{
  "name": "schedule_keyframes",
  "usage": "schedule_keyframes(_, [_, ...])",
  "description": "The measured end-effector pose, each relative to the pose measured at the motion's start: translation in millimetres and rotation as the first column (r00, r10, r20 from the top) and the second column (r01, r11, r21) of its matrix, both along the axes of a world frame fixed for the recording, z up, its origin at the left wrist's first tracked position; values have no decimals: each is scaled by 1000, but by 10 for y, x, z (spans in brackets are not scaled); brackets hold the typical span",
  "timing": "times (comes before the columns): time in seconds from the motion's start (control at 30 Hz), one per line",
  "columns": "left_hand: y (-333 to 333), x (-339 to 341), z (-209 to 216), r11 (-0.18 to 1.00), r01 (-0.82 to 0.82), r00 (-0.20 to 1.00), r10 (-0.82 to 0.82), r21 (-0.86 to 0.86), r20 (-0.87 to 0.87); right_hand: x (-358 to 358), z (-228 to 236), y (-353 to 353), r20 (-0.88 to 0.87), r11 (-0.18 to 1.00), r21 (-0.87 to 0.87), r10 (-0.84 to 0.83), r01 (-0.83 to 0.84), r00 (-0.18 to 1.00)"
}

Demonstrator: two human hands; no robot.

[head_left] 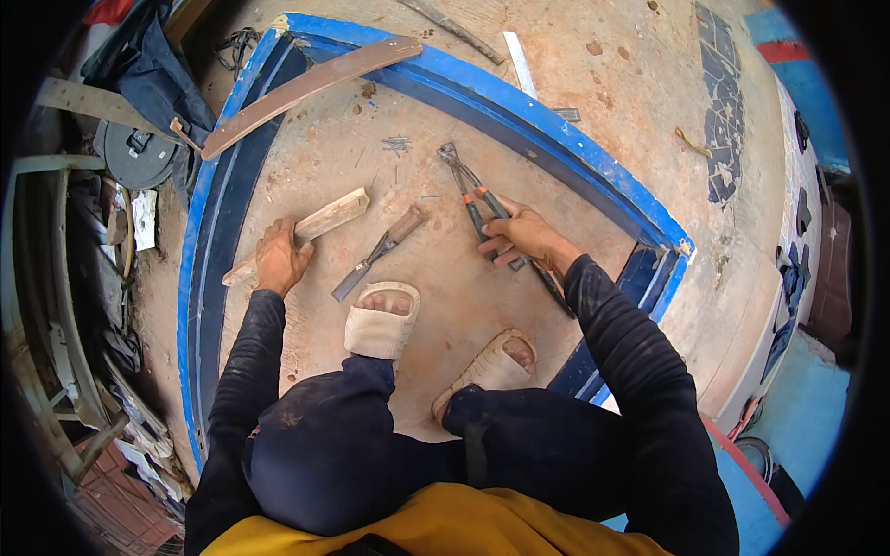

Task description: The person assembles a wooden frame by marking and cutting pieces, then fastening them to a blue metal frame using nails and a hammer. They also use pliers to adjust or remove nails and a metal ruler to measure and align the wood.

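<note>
My left hand is closed over a short pale wood strip that lies slantwise on the floor. In my right hand is a pair of pincers with black and orange handles, its jaws pointing away from me. A dark rod-like end sticks out below that hand; I cannot tell whether it belongs to the pincers. Between my hands lies a chisel with a worn wooden handle, blade toward me. Several loose nails are scattered beyond it.
A blue wooden frame surrounds my feet and the tools. A brown board rests across its far left corner. Past the far side lie a white strip and a dark bar. Timber and a round black lid crowd the left.
</note>
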State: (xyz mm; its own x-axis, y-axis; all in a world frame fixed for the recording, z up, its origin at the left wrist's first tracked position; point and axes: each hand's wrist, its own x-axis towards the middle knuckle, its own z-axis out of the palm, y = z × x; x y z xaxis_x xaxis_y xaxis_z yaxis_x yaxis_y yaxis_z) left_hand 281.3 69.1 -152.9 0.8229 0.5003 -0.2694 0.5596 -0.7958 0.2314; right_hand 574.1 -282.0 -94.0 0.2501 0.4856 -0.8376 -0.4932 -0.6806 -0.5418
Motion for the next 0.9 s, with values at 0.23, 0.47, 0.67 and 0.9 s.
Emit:
schedule_keyframes(0.23, [78, 44, -186, 999, -17, 999, 18, 40, -28, -539, 53, -367, 54, 994, -77, -74, 78, 996])
schedule_keyframes(0.47, [-78, 182, 182, 999, -44, 999, 44, 11, 29, -497, 214, -453, 565, 900, -303, 435, -314, 701])
schedule_keyframes(0.67, [569, 1071, 739, 951, 105, 817, -249, 290, 519, 733, 862, 441, 858, 996, 8, -52, 88, 511])
schedule_keyframes(0.9, [1051, 2225, 1044, 962, 274, 957, -271, -12, 100, 2096, 191, 1661, 919, 953, -277, 301, -125, 254])
